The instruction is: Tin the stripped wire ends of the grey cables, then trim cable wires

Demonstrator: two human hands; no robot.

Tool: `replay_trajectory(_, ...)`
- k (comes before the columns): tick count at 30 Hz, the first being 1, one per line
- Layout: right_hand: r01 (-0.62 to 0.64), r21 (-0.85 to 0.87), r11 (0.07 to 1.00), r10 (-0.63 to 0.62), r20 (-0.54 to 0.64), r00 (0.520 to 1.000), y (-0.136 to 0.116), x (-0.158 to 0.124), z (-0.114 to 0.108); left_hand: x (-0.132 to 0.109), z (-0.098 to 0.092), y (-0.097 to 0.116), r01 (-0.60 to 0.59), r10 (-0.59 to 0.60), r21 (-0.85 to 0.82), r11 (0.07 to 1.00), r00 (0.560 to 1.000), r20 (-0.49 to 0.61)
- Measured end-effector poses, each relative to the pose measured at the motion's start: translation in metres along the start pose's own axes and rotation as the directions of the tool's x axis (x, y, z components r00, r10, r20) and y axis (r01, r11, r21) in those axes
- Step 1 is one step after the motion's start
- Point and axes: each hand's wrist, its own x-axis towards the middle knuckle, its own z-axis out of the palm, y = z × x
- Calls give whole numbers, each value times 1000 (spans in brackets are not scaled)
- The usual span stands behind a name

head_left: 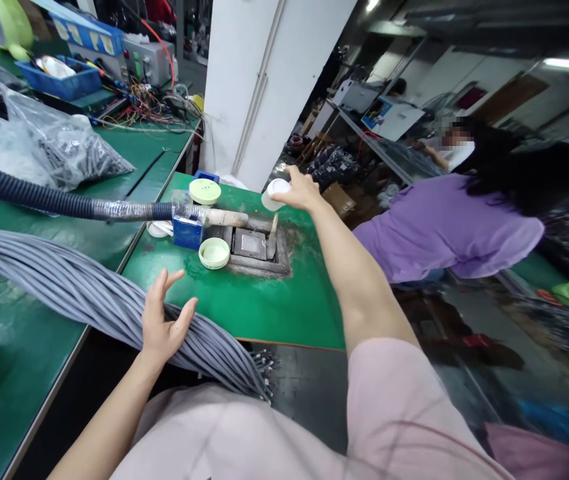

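My right hand [302, 190] is wrapped round a small white translucent cup [275, 193], held at the far right edge of the green table. Open and with fingers spread, my left hand [164, 320] hovers over a thick bundle of grey cables [89, 290]. Between the hands, a dark square metal pot [250, 244] is set into the tabletop, with a flat stick [272, 239] leaning at its right side. Beside it stand an open pale green round container [214, 253] and another with a lid marked in writing [205, 192].
A ribbed black hose [64, 193] comes from the left and ends by a blue block [187, 231] near the pot. Clear plastic bags [64, 143] and blue bins [59, 79] sit on the left bench. A white pillar [264, 80] rises behind; a person in purple [449, 227] is at right.
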Motion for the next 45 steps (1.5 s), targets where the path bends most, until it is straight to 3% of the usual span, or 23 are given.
replay_trajectory(6, 27, -48, 998, -22, 108, 994, -6, 29, 33, -2, 0, 0, -9, 9, 15, 1000, 1000, 16)
replay_trajectory(13, -18, -75, 997, 36, 248, 968, -1, 37, 58, -1, -1, 7, -5, 5, 30, 1000, 1000, 18)
replay_trajectory(15, 1, -74, 997, 16, 234, 972, -1, 34, 56, 0, -2, 8, -11, 11, 30, 999, 1000, 15)
replay_trajectory(17, 40, -57, 998, -32, 145, 989, -7, 30, 50, 0, -2, 9, -21, 21, 30, 999, 1000, 13)
replay_trajectory(20, 186, 27, 982, -186, 6, 983, -32, 25, 41, 1, -2, 9, -48, 48, 33, 998, 999, 4)
replay_trajectory(23, 399, 135, 907, -400, -17, 916, -72, 24, 36, 0, -1, 7, -67, 67, 24, 997, 998, -16)
replay_trajectory(25, 476, 163, 864, -483, 5, 876, -101, 24, 33, 0, -1, 6, -64, 64, 9, 998, 997, -31)
replay_trajectory(28, 479, 122, 869, -492, 116, 863, -136, 25, 28, -1, -1, 5, -58, 57, -21, 998, 997, -52)
replay_trajectory(31, 444, 47, 895, -444, 203, 873, -154, 27, 25, -1, -2, 5, -65, 63, -30, 997, 996, -63)
replay_trajectory(35, 428, 69, 901, -433, 174, 884, -154, 28, 24, -2, -2, 4, -72, 71, -20, 997, 995, -70)
replay_trajectory(38, 440, 158, 884, -453, 60, 890, -142, 16, 19, -3, -1, 1, -76, 68, -67, 995, 991, -115)
replay_trajectory(42, 548, 253, 797, -550, -70, 832, -117, -33, 3, -5, 0, -2, -87, 69, -113, 990, 986, -152)
replay_trajectory(45, 613, 271, 742, -625, -51, 779, -104, -77, 2, -6, 1, -2, -88, 69, -109, 990, 984, -166)
